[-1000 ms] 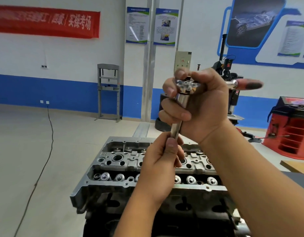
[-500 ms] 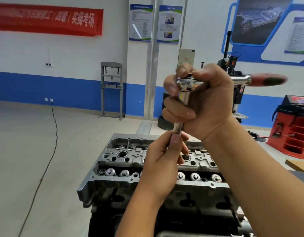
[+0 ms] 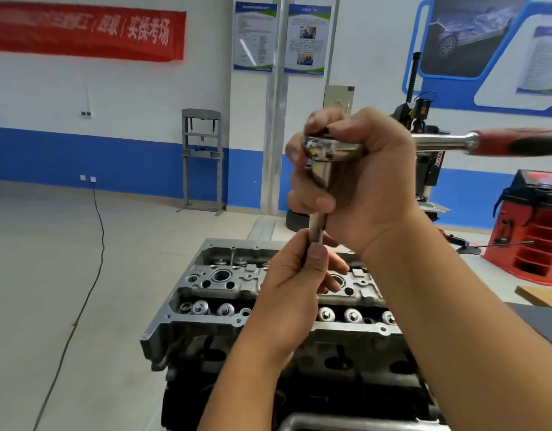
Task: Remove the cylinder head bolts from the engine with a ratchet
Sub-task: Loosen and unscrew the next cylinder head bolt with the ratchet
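Observation:
A grey engine with its cylinder head (image 3: 225,284) exposed stands low in the middle of the view. My right hand (image 3: 361,188) is closed around the chrome head of a ratchet (image 3: 445,141), held well above the engine; its red and black handle sticks out to the right. A thin metal shaft (image 3: 318,227) hangs down from the ratchet head. My left hand (image 3: 299,287) pinches the lower part of that shaft just above the cylinder head. The shaft's lower end is hidden by my left hand, so I cannot tell what it meets.
A black cable (image 3: 91,259) runs across the pale floor on the left. A grey press frame (image 3: 201,160) stands by the blue-and-white back wall. A red machine (image 3: 535,231) and a tyre changer (image 3: 423,126) stand at the right. A dark bench edge (image 3: 545,321) lies at right.
The ratchet handle has swung further to the right and slightly forward. Both hands keep their grip, and the view has shifted a little so the engine sits further right.

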### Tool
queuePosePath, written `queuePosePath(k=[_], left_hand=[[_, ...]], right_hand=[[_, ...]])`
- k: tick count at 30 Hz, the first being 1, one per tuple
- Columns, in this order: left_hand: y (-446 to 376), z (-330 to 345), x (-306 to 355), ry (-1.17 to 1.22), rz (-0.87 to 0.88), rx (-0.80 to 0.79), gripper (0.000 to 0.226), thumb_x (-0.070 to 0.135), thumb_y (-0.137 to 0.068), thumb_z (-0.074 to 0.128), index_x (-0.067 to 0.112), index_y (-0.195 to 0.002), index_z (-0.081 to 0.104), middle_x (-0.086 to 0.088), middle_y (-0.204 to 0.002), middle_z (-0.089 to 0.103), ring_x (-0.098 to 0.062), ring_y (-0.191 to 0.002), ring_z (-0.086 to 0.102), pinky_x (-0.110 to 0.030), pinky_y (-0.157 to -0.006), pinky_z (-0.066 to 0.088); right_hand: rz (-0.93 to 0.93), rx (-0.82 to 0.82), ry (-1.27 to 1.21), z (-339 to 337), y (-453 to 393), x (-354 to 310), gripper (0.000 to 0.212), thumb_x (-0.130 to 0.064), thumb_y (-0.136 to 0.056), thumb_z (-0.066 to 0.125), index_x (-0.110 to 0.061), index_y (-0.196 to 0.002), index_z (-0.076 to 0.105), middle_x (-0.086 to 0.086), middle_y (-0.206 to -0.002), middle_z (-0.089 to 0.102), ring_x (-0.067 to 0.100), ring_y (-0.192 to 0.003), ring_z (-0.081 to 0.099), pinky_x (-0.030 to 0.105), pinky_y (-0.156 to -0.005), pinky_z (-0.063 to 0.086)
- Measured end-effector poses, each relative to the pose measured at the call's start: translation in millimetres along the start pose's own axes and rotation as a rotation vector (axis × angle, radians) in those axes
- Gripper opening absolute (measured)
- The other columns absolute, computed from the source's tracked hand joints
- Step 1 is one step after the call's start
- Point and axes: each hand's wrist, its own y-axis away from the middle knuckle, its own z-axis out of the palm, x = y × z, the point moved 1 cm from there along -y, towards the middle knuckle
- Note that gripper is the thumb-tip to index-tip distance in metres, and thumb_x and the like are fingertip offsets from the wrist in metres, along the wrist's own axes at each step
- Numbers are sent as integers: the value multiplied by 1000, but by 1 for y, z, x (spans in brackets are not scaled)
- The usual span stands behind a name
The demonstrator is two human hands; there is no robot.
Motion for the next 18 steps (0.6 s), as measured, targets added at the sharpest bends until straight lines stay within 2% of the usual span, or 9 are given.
queuePosePath(k=[3,5,7,9,11,13,15,17,18], left_hand=[[0,4,1,-41,20,45,23,34,-102,45,24,-92,64,-1,-79,61,-14,-70,53,-23,-67,47],[0,10,-1,-105,40,90,21,34,-98,45,25,-86,60,3,-72,53,-15,-66,45,-28,-61,41],[1,13,-3,-120,65,98,19,33,-98,46,28,-87,61,4,-70,50,-17,-64,41,-34,-57,36],[1,11,-5,-109,64,101,19,31,-97,45,31,-89,63,8,-69,51,-13,-62,41,-31,-55,36],[1,6,-6,-68,34,86,20,37,-97,46,33,-92,65,9,-72,56,-9,-64,48,-24,-58,43],[1,0,-6,-18,12,61,24,45,-98,46,35,-90,67,4,-79,63,-10,-72,56,-24,-65,49],[1,-2,-4,11,2,39,26,46,-98,48,35,-90,70,2,-81,64,-14,-76,59,-25,-68,49],[1,0,-3,-14,2,54,24,42,-97,49,33,-91,70,3,-79,63,-13,-73,58,-22,-69,50],[1,1,-3,-31,7,69,23,40,-97,49,33,-90,70,4,-76,62,-11,-71,57,-20,-67,49]], right_hand=[[16,7,-69,-10,4,-2,16,-25,-70,47,-14,-80,53,8,-70,54,16,-38,33,35,-54,12],[-91,90,-10,-11,11,2,12,-21,-76,55,-13,-84,58,10,-75,60,19,-43,38,31,-53,22],[-281,227,147,-7,17,9,7,-17,-82,58,-11,-85,62,11,-77,63,25,-48,46,30,-49,35],[-399,318,280,1,16,14,7,-15,-82,61,-13,-78,66,10,-75,64,26,-48,52,33,-45,38],[-321,273,252,7,9,13,9,-14,-77,59,-13,-73,67,10,-71,62,25,-45,49,29,-44,35],[-91,119,133,7,2,6,8,-15,-72,57,-12,-71,64,12,-70,58,20,-41,37,25,-45,27],[55,19,29,2,0,-3,11,-21,-68,54,-13,-73,59,10,-70,55,16,-39,32,30,-51,16],[65,39,-17,-4,4,-5,15,-25,-67,53,-14,-78,57,10,-71,56,16,-40,32,38,-56,10],[24,77,-15,-4,7,-3,16,-24,-69,55,-14,-80,58,10,-72,57,18,-41,33,38,-56,12]])
